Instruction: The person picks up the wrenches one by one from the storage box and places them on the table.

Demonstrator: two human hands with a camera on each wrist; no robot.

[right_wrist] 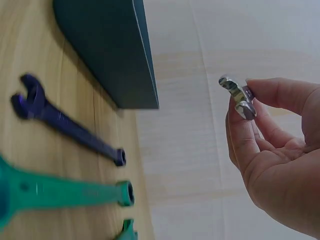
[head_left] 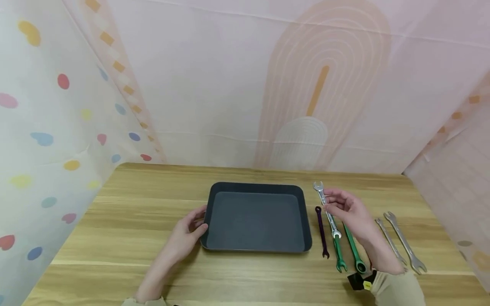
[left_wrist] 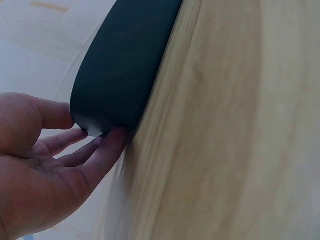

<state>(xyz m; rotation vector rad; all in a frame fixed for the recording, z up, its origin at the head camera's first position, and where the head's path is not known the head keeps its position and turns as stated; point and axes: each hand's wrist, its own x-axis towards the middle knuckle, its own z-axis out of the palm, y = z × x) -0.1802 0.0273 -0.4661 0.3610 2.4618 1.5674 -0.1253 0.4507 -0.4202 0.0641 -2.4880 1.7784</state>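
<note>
A: From my remote feed, what's on the counter [head_left: 153, 263]?
B: I see a purple wrench [head_left: 321, 231], two green-handled ones [head_left: 346, 250], and two plain steel spanners [head_left: 400, 242] off to the side.

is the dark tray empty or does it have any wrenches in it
Empty. The head view shows the dark tray's grey floor bare; the purple wrench and green wrenches lie on the table beside it.
</note>
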